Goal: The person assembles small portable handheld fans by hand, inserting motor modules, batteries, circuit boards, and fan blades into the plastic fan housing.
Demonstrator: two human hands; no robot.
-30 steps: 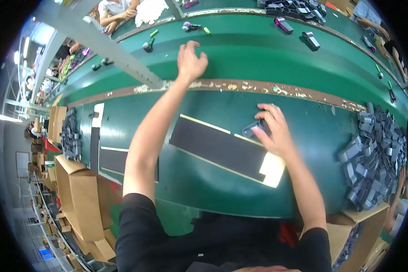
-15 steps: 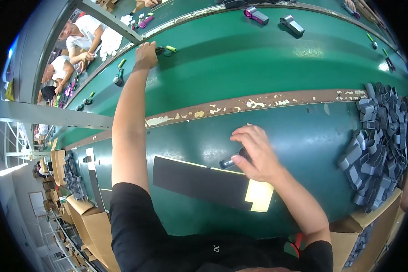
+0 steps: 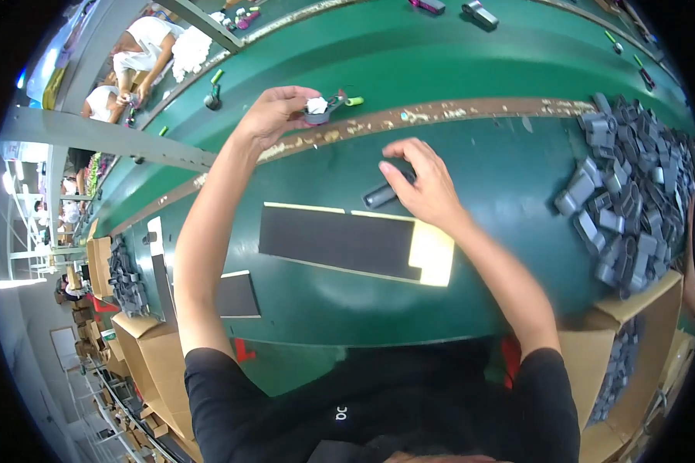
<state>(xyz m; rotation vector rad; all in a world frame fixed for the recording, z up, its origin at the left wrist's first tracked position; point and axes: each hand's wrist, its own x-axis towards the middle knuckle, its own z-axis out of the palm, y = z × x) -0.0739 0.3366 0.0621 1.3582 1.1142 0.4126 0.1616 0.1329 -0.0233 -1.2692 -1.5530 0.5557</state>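
A small white-topped part [image 3: 316, 114] is hanging over the brown rail [image 3: 471, 109], the left hand [image 3: 269, 119]'s narrowed grip pinching its side. It is sitting apart from the grey casing [image 3: 380, 196], unjoined. The right hand [image 3: 427, 185] is curving half open over that casing (whether it is gripping, I cannot tell). More loose casings [image 3: 632, 202] are lying heaped on the worktop [image 3: 502, 193].

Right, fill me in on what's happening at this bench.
A person's left hand holds a small assembly near the worn rail, between the green belt and the bench. The right hand is at a grey housing; whether it grips it is unclear. A black panel lies in front, and a heap of grey housings sits to the right.
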